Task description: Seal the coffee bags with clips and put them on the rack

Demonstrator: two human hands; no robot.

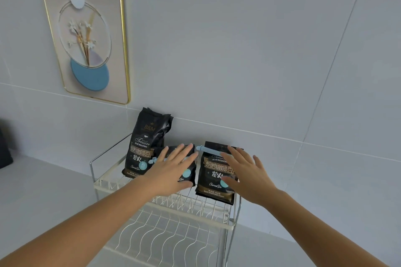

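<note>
Three black coffee bags stand on the upper tier of a white wire rack (98, 184). The left bag (147, 143) is tall, with no clip in sight on its top. The middle bag (187, 174) carries a pale blue clip (153, 160) and is mostly hidden behind my left hand (172, 169), which lies flat against it with fingers spread. The right bag (213, 176) has a pale blue clip (204, 148) across its folded top. My right hand (245, 174) rests open against its front, fingers apart.
The rack's lower tier (169, 236) has wavy wire slots. A grey tiled wall rises close behind the rack, with a gold-framed picture (86, 34) at upper left. A dark object (4, 149) sits at the far left on the grey counter (47, 191).
</note>
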